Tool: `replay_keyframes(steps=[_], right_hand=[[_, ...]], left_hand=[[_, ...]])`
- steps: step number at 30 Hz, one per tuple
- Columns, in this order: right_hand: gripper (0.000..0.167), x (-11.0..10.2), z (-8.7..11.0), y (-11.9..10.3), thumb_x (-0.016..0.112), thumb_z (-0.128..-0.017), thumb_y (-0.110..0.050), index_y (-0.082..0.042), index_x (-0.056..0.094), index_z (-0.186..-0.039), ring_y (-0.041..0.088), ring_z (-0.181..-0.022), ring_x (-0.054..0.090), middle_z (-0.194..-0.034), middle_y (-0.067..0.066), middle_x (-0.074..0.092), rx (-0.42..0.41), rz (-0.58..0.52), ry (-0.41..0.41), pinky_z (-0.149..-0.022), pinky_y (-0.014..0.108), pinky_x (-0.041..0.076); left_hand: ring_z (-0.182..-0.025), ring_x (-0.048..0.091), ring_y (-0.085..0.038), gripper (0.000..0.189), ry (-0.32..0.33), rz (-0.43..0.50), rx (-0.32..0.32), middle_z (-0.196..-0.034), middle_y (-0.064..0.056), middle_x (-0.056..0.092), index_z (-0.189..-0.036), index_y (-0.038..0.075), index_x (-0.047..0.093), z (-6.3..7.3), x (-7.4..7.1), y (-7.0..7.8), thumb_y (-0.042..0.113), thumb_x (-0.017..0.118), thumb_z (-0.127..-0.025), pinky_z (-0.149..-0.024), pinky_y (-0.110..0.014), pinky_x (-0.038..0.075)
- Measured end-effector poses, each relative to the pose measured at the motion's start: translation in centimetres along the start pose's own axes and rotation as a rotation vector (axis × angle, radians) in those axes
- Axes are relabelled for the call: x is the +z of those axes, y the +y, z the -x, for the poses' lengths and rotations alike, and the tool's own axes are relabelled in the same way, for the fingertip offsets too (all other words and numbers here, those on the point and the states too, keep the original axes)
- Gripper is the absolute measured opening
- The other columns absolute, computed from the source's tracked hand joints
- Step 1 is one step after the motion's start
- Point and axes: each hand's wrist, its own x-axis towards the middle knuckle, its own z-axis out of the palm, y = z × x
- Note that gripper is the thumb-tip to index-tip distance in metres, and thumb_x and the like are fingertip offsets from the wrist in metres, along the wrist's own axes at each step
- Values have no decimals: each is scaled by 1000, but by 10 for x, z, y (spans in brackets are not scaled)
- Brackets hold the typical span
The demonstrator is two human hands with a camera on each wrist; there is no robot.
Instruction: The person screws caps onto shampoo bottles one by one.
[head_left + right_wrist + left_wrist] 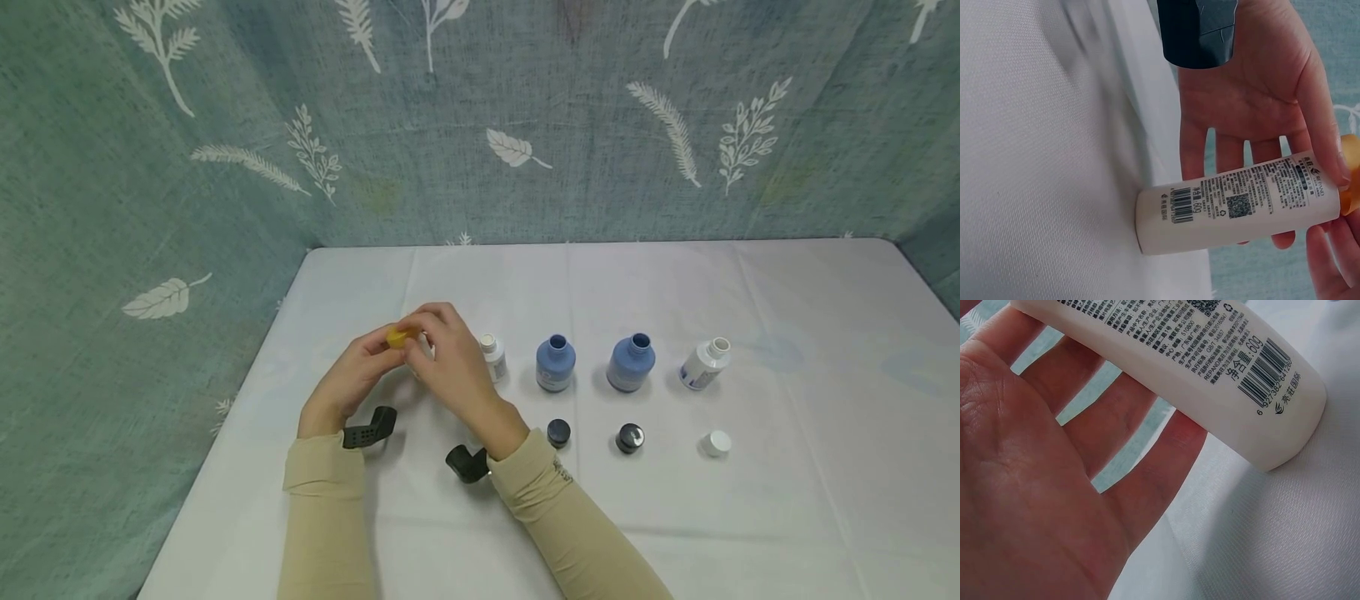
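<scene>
Head: yellow cap (396, 338) between hands (347, 377) (459, 364)

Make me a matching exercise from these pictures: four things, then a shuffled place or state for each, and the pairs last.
1. Yellow cap
2. Loose white cap
3. Rightmost bottle
4. Left blue bottle

A. between a white bottle and the right blue bottle
B. in front of the rightmost bottle
C. at one end of the held bottle
D. white and open-mouthed

Pairs: 1-C, 2-B, 3-D, 4-A

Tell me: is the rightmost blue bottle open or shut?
Open: nothing covers the rightmost blue bottle; a dark hole shows on top.
</scene>
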Motion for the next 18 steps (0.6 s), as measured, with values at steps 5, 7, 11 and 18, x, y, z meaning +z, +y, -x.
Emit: replay_keyframes(steps=[5,7,11,18], right_hand=[[18,-1,0,-1,58,-83,-13,-16,62,-101,8,-79,47,-109,-1,47,13,6,7,-67,17,41],[18,-1,0,-1,59,-83,-14,-16,62,-100,6,-79,47,-107,-2,47,13,10,11,-66,17,41],[16,0,-1,-1,59,-83,-14,-16,61,-99,7,-77,47,-104,-2,47,16,14,16,-64,17,40],[14,0,0,-1,59,-85,-19,-17,62,-98,15,-78,50,-102,-3,47,25,-18,8,-63,18,40]], left_hand=[[-118,38,-22,37,4,-2,-13,-127,-8,47,-123,7,51,0,0,2,24,54,-90,-99,-51,23],[-119,38,-23,37,5,-6,-17,-127,-9,47,-123,6,51,2,2,7,23,53,-90,-99,-51,23],[-119,37,-24,38,3,-3,-31,-128,-10,46,-123,3,49,6,6,17,22,52,-91,-99,-51,24],[-120,36,-22,38,5,6,-29,-128,-9,47,-124,2,50,8,7,21,20,52,-91,-99,-50,24]])
